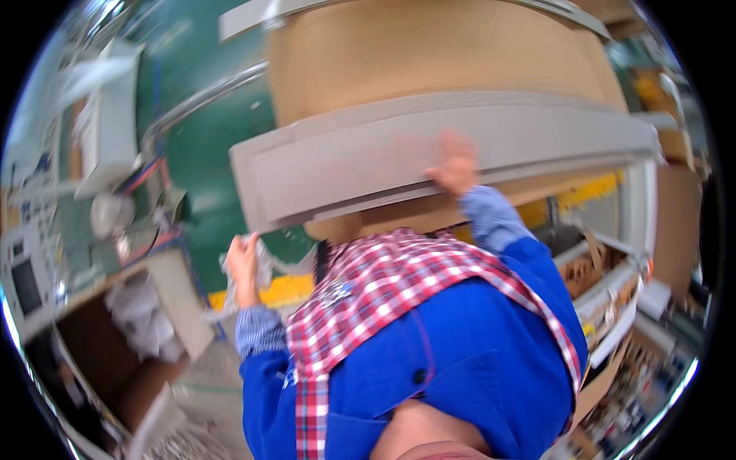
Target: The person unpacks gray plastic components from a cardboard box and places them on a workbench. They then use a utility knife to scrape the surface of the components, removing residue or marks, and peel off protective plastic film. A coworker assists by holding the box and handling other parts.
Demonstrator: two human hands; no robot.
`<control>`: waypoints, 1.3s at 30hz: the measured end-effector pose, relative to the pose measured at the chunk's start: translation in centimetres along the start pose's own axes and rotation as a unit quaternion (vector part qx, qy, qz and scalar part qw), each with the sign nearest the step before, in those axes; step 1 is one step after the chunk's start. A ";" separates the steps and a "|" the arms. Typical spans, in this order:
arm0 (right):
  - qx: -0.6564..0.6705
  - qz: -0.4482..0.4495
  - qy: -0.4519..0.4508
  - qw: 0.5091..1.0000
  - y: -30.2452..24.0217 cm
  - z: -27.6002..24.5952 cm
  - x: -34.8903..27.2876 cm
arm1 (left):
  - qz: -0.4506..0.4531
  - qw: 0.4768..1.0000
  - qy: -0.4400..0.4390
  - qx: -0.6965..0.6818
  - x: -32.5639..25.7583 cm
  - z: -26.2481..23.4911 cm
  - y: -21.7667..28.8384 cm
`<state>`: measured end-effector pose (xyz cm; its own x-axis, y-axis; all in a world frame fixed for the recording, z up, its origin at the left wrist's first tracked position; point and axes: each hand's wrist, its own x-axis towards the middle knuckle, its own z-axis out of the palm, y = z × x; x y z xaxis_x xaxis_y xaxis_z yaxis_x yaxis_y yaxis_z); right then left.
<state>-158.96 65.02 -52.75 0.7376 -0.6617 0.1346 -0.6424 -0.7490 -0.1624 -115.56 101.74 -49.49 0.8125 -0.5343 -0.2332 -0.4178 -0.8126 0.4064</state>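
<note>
A long pale grey flat panel (345, 157), with folded-looking edges, lies across a brown cardboard sheet (445, 57) in front of me. My right hand (456, 162) is over the panel's near edge, fingers stretched and apart, smeared by motion; whether it presses on the surface I cannot tell. Just off the panel's near left corner is my left hand (244, 264), its fingers curled closed. Crumpled clear plastic film (266, 264) shows on both sides of that hand and seems to be in its grip.
Another grey strip (307, 9) lies along the cardboard's far side. On my left stand a bench with an open compartment (153, 337) holding white plastic, and a device with a dark screen (27, 284). A metal-framed bin (586, 268) with cardboard scraps is at my right.
</note>
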 end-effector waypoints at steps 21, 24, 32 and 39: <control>0.511 0.582 0.334 0.537 9.6 -1.6 -6.2 | -0.107 0.979 -0.142 0.103 8.8 0.8 5.6; 0.540 0.589 0.329 0.503 10.1 -2.7 -5.7 | -0.098 0.986 -0.076 0.114 10.3 3.7 5.1; 0.710 0.473 0.425 0.301 12.2 -1.6 -4.2 | -0.056 0.861 -0.126 -0.489 1.9 -4.7 8.2; 0.741 0.434 0.457 0.233 10.8 -3.8 -7.6 | -0.050 0.987 0.066 -0.138 3.0 -1.9 5.4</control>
<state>-172.31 61.79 -51.85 -0.3233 -0.7804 -0.5352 0.8090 0.0655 -0.5842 -114.61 96.24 -46.34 0.8980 -0.4040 -0.1743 -0.2205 -0.7560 0.6163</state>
